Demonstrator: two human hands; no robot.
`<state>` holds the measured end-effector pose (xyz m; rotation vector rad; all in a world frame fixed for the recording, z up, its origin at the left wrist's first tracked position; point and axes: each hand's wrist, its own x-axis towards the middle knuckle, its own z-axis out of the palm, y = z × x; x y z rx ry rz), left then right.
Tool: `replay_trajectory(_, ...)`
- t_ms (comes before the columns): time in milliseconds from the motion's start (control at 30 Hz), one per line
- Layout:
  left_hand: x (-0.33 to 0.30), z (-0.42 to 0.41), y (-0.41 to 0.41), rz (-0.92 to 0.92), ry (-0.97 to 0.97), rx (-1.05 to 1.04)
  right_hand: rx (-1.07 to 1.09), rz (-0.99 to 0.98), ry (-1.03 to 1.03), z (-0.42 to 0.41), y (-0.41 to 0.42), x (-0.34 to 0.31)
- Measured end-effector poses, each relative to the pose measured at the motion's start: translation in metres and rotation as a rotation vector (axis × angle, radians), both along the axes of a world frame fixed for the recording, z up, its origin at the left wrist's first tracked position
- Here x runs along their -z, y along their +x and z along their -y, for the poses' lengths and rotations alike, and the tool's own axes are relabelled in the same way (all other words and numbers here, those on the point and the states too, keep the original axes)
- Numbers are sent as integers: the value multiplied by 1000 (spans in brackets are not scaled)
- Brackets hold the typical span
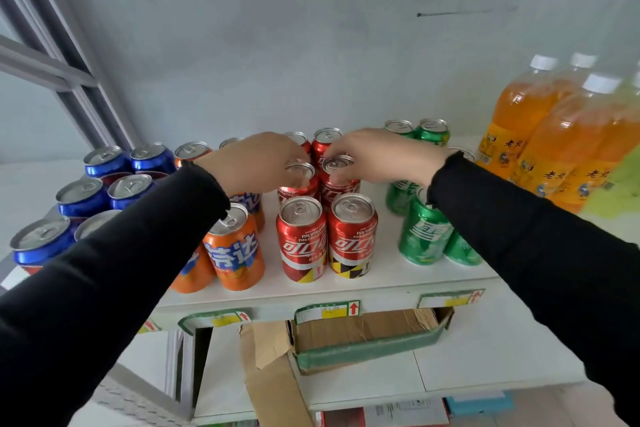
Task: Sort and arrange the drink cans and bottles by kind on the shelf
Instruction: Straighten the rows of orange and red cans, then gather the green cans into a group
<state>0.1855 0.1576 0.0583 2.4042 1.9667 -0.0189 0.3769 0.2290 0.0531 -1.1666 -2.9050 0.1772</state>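
On the white shelf (388, 274) stand cans in columns by kind: blue cans (81, 198) at the left, orange cans (235, 250), red cola cans (327, 236) in the middle, green cans (424, 236) to the right. Orange soda bottles (550, 146) with white caps stand at the far right. My left hand (256, 163) grips the top of a red can (298, 180) in the second row. My right hand (377, 156) grips the red can (339, 180) beside it. My sleeves hide part of the orange and green cans.
A white wall closes the back of the shelf. Price tags (327, 310) line the shelf's front edge. Below lies an opened cardboard box (346, 340) on a lower white shelf. A grey window frame (65, 55) rises at the left.
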Motion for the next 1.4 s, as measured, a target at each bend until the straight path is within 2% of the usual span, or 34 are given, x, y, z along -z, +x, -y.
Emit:
replay_trajectory(233, -6, -3, -11, 81, -51, 42, -49, -35, -112, -9, 4, -9)
replay_trajectory(367, -26, -29, -30, 224, 128, -89, 30, -301, -57, -40, -5, -35)
replay_trajectory(433, -26, -47, -35, 181, 136, -134, 59, -215, -27, -58, -16, -34)
replay_trajectory(500, -19, -63, -33, 93, 48, -156, 92, -57, -48, -70, -28, -23)
replay_trajectory(567, -9, -75, -31, 37, -15, -161, 102, 18, -98, -77, -35, -14)
replay_trajectory(700, -3, -80, -26, 12, -21, -119, 83, -19, -171, -86, -36, -7)
replay_trajectory(867, -5, -79, -25, 22, -50, -115, 79, -53, -145, -85, -37, -2)
replay_trajectory(967, -7, -79, -25, 10, -86, -141, 59, 24, -132, -79, -34, -8)
replay_trajectory(1067, -10, -79, -20, 52, -72, -153, 72, -78, -170, -73, -6, -39)
replay_trajectory(1133, -17, -79, -5, 115, 15, -102, 126, -156, -102, -73, 30, -62)
replay_trajectory(1267, -24, -79, 52, 287, 45, 86, 184, -2, 6, -62, 100, -75)
replay_trajectory(1400, -12, -90, 108, 274, -54, 187, 224, 211, 19, -44, 131, -49)
